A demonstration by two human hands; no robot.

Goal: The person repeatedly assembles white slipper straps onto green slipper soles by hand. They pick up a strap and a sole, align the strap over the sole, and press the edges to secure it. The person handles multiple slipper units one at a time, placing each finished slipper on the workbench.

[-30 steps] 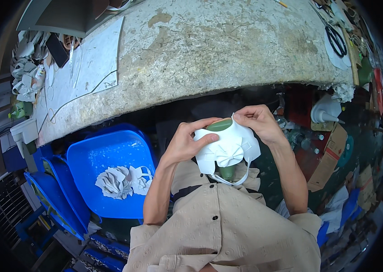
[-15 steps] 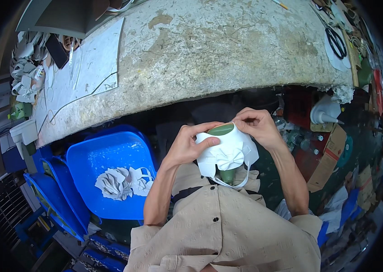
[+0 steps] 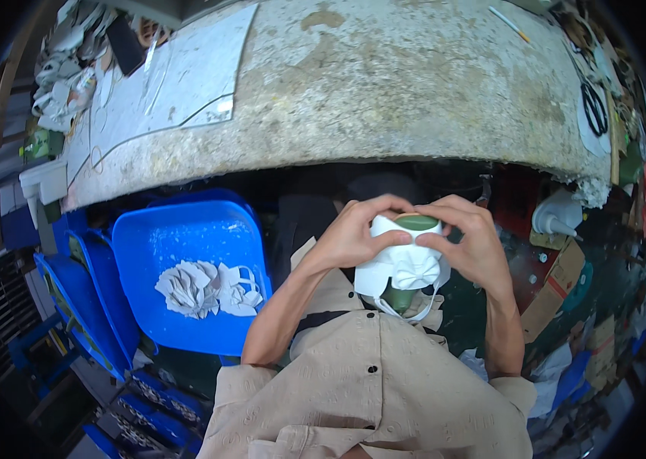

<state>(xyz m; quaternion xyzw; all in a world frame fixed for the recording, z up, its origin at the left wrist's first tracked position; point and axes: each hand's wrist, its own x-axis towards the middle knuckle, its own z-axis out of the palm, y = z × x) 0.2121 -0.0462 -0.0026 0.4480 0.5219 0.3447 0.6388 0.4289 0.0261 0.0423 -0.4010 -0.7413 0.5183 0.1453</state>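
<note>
A white shoe upper [image 3: 375,277] with a bow [image 3: 416,271] on its front sits over a green shoe last [image 3: 420,222], held just above my lap. The last shows through the top opening and below the bow. A thin white strap [image 3: 393,310] loops down underneath. My left hand [image 3: 357,232] grips the upper's left side, thumb pressed on the white material near the top edge. Opposite it, my right hand [image 3: 474,239] clasps the right side with its thumb in front. The fingertips of both hands meet behind the top rim and are partly hidden.
A blue plastic tub [image 3: 139,245] at my left holds white shoe pieces [image 3: 189,289]. Ahead runs a worn workbench [image 3: 384,99] with a white sheet [image 3: 201,61], a phone [image 3: 125,46] and black-handled scissors [image 3: 593,109]. At right stand a white nozzle bottle [image 3: 556,218] and a cardboard box [image 3: 556,294].
My view has shifted, and the shoe upper with its last sits farther right in it. My right hand has gone from pinching the top edge to clasping the right side.
</note>
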